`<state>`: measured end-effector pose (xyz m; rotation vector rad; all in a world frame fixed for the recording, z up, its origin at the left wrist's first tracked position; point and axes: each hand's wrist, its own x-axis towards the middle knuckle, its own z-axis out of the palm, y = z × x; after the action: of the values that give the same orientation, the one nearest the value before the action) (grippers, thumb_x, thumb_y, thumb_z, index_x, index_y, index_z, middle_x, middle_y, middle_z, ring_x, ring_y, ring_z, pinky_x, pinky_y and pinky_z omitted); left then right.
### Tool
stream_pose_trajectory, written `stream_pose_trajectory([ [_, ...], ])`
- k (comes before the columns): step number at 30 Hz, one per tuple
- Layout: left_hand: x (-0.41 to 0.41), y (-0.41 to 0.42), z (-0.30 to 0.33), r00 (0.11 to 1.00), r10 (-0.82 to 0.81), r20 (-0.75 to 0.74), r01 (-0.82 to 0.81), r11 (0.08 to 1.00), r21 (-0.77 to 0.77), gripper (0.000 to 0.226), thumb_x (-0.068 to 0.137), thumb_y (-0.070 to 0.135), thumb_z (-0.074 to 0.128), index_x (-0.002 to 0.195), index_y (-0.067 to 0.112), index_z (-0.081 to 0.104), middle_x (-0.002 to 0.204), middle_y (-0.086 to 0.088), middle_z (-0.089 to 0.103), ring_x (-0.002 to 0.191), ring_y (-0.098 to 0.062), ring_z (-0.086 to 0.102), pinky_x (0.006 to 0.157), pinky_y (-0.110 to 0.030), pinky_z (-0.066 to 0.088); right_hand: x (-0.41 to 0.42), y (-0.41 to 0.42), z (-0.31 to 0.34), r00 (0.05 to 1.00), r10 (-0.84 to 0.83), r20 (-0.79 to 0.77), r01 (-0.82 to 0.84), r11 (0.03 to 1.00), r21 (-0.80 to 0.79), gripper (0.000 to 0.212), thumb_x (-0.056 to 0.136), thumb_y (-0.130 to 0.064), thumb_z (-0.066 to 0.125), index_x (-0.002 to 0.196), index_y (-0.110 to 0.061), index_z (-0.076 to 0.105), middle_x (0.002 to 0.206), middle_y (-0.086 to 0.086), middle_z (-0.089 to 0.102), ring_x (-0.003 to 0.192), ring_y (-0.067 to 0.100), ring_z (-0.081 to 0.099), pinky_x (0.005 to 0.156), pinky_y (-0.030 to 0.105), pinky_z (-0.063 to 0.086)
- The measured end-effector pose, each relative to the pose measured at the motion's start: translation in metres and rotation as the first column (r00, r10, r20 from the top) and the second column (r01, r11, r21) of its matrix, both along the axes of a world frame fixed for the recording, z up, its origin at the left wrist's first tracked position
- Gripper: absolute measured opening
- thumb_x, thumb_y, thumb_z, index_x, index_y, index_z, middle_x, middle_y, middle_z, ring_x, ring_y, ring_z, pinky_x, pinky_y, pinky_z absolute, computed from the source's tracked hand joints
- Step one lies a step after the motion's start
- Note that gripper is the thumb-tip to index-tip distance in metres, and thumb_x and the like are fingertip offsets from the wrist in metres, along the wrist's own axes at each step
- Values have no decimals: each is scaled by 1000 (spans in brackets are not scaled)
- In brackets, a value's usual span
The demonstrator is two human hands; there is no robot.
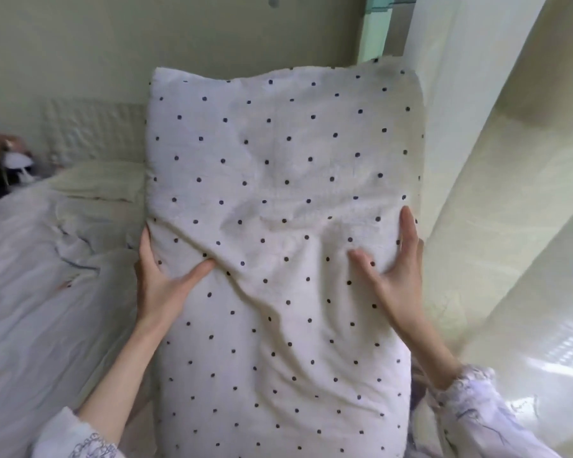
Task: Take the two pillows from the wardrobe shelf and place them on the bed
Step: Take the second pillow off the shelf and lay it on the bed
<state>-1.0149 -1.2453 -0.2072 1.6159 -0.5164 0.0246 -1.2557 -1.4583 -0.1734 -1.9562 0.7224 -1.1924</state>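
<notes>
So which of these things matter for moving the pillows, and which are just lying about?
Part of the job:
polka-dot pillow
left hand
right hand
bed

Just there:
cream pillow
curtain
dark clutter, blurred

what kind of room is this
Most likely a bedroom: a dotted pillow held by both hands over a bed with rumpled sheets, and a pale curtain hanging at the right.
</notes>
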Motion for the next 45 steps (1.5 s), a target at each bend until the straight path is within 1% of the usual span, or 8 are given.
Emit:
stream_pose_trajectory([
  [5, 24, -36, 2, 995, 97, 31, -96, 995, -17, 114, 50, 47, 87, 140, 45, 18, 148, 22, 28, 130, 12, 29, 111, -28, 26, 50, -59, -2, 997, 71, 23, -72, 996, 61, 90, 65, -59, 63, 137, -52, 9, 127, -22, 28, 106, -37, 18, 95, 15, 23],
  [10, 56, -78, 9, 979, 202, 10, -202, 979, 28, 113, 53, 42, 88, 140, 45, 17, 145, 19, 28, 128, 3, 33, 105, -24, 28, 105, -116, 1, 991, 128, 27, -129, 990, 56, 92, 66, -56, 63, 141, -45, 12, 120, -38, 25, 109, -32, 20, 95, 20, 24],
  [15, 107, -120, 9, 964, 264, -19, -264, 964, 36, 114, 42, 56, 83, 134, 56, 16, 133, 23, 28, 119, 7, 33, 86, -10, 25, 172, -165, -4, 992, 129, -6, -128, 987, 101, 88, 64, -58, 61, 134, -56, 9, 123, -21, 30, 97, -28, 28, 93, 25, 27],
  [23, 248, -199, -6, 956, 276, -95, -267, 958, 105, 116, 38, 59, 83, 133, 56, 16, 131, 14, 33, 116, -5, 39, 95, -28, 33, 317, -249, -17, 989, 133, -56, -128, 988, 85, 90, 62, -65, 59, 136, -54, 10, 123, -18, 28, 103, -3, 33, 88, 28, 30],
  [27, 315, -242, -10, 953, 272, -133, -252, 957, 146, 118, 40, 56, 83, 136, 53, 14, 137, 7, 35, 115, -8, 39, 94, -31, 35, 384, -291, -21, 990, 121, -72, -116, 991, 71, 92, 63, -66, 61, 139, -48, 12, 123, -19, 27, 105, -2, 31, 89, 30, 31],
  [31, 373, -283, -15, 946, 271, -177, -235, 951, 199, 117, 40, 59, 80, 134, 57, 12, 121, 10, 33, 104, -12, 40, 89, -33, 37, 442, -331, -25, 988, 119, -101, -110, 990, 91, 92, 64, -64, 61, 141, -45, 13, 124, -18, 27, 108, 3, 33, 91, 30, 31],
  [41, 502, -412, -46, 910, 322, -259, -258, 933, 252, 120, 39, 60, 81, 136, 53, 11, 135, -2, 41, 119, -23, 46, 99, -48, 42, 590, -476, -59, 968, 182, -174, -162, 979, 123, 90, 63, -68, 62, 136, -54, 12, 137, -10, 31, 114, 7, 33, 91, 35, 34],
  [45, 553, -474, -52, 873, 370, -318, -297, 920, 257, 122, 40, 57, 82, 138, 49, 10, 136, -5, 41, 121, -26, 46, 98, -44, 42, 661, -546, -59, 949, 245, -198, -224, 967, 120, 89, 62, -69, 63, 134, -57, 12, 125, -16, 30, 109, 7, 36, 86, 34, 36],
])
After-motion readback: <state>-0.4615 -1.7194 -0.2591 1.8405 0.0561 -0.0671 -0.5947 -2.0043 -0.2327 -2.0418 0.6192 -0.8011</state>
